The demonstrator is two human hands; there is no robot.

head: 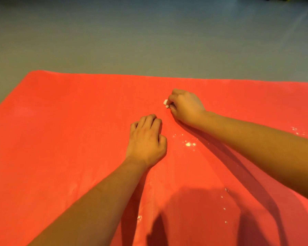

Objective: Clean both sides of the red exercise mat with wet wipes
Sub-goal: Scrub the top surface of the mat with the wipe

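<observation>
Lying flat on the grey floor (149, 41), the red exercise mat (60, 139) was touched by a white wipe (165, 103) pinched in the right hand (185, 107); the left hand (146, 141), clenched on nothing, was rested on it.

The red exercise mat (60, 139) lies spread flat, flecked with white crumbs (188, 144). A small wadded white wet wipe (165, 103) touches the mat near its far edge, pinched by the right hand (185, 108).
</observation>
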